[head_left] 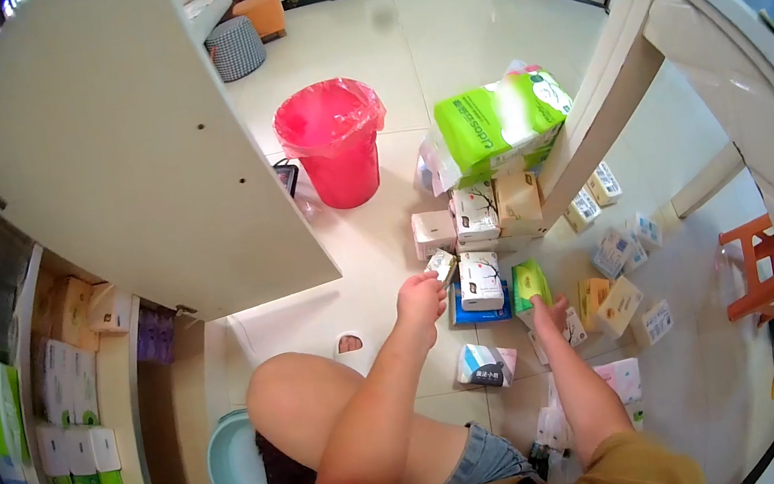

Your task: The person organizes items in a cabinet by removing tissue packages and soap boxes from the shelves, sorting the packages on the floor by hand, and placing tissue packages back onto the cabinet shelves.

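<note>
My left hand (420,302) is closed on a small pale tissue pack (440,266), just left of a white tissue pack (481,280) that lies on a blue pack (483,314). My right hand (551,316) is at the lower end of a green tissue pack (529,284), its fingers partly hidden. Below them a white, black and pink pack (488,365) lies on the floor. Behind stand stacked packs (475,212) under a large green package (500,123). More beige packs (620,304) lie to the right.
An open cabinet door (130,151) and shelves with tissue packs (82,452) are at left. A red bin (341,163) stands ahead, a blue basin (231,469) beside my leg. A white table frame (604,111) and an orange stool (756,270) are at right.
</note>
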`<control>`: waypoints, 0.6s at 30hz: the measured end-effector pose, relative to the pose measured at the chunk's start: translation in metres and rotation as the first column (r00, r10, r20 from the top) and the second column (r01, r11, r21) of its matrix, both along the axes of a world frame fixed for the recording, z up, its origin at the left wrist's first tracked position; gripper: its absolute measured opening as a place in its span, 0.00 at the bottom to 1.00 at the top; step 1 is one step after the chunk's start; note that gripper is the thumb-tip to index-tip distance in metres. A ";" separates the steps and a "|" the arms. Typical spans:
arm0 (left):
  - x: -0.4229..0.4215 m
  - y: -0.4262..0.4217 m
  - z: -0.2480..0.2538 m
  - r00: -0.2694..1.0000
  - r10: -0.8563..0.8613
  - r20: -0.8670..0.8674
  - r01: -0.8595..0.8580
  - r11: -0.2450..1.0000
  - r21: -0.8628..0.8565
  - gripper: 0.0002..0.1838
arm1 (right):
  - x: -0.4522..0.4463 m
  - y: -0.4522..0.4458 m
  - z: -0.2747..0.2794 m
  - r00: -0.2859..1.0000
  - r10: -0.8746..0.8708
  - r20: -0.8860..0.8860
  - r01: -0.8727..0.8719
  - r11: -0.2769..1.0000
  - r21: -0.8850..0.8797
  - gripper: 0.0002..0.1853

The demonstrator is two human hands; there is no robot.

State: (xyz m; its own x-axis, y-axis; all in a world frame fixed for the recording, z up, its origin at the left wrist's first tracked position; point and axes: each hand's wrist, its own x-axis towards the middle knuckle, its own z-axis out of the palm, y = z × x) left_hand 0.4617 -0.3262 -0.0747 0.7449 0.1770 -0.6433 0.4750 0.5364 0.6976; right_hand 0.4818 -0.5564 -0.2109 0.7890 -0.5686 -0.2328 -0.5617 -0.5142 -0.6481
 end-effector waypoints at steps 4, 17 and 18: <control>-0.010 0.000 -0.002 0.997 -0.065 0.047 0.064 0.998 0.029 0.15 | -0.015 -0.006 -0.009 0.986 -0.010 0.169 -0.015 0.989 0.146 0.36; -0.040 0.029 0.011 0.998 0.052 0.038 -0.065 0.772 0.632 0.45 | -0.076 0.146 0.121 0.501 0.689 0.523 -0.763 0.637 -0.108 0.34; -0.042 0.037 0.014 0.994 0.102 0.038 -0.102 0.757 0.645 0.43 | -0.076 0.152 0.121 0.434 0.692 0.577 -0.779 0.610 -0.145 0.33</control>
